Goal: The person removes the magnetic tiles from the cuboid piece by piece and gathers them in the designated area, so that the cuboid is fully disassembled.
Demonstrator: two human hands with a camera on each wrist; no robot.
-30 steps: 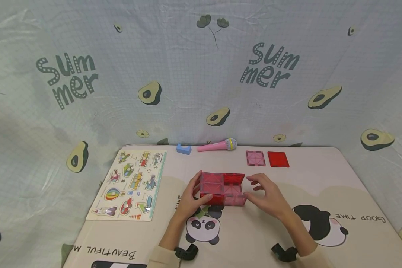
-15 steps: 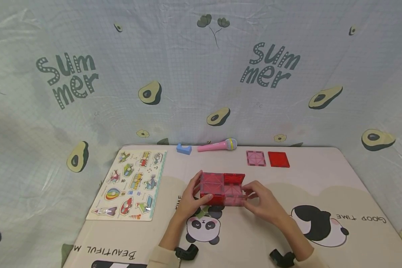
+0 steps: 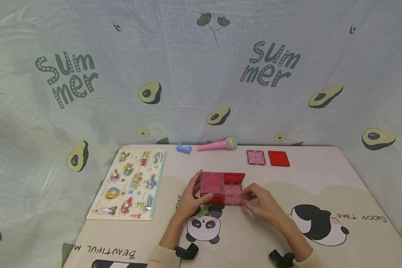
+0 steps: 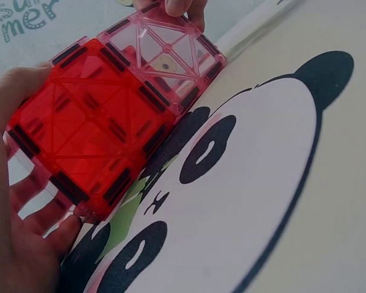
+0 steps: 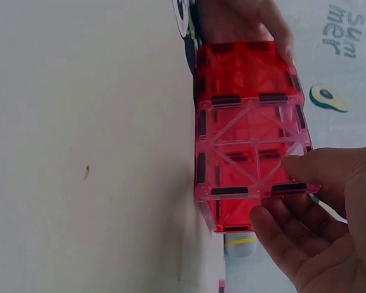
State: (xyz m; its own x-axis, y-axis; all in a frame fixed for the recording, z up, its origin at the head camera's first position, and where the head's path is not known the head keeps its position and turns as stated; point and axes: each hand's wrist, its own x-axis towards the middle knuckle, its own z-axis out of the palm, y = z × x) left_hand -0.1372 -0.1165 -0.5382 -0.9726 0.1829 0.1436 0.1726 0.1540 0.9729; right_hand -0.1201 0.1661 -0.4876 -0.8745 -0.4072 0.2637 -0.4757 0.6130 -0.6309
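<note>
A box-like structure of translucent square tiles stands mid-table: a closed cube at left, joined to a section with an open top, a pink front tile and a tilted red tile behind. My left hand grips the cube's left side, thumb at the red front tile. At the right end my right hand pinches the pink tile near its edge, thumb on its face and fingers curled at the side. Behind lie a loose pink tile and a loose red tile.
At the left lies a puzzle board with vehicle pictures. A blue block and a pink toy microphone lie along the back edge. The table mat bears printed animals; a patterned curtain hangs behind.
My right hand has moved slightly left and closed its fingers in at the right end of the structure. The left hand keeps its grip, and the structure stays in place.
</note>
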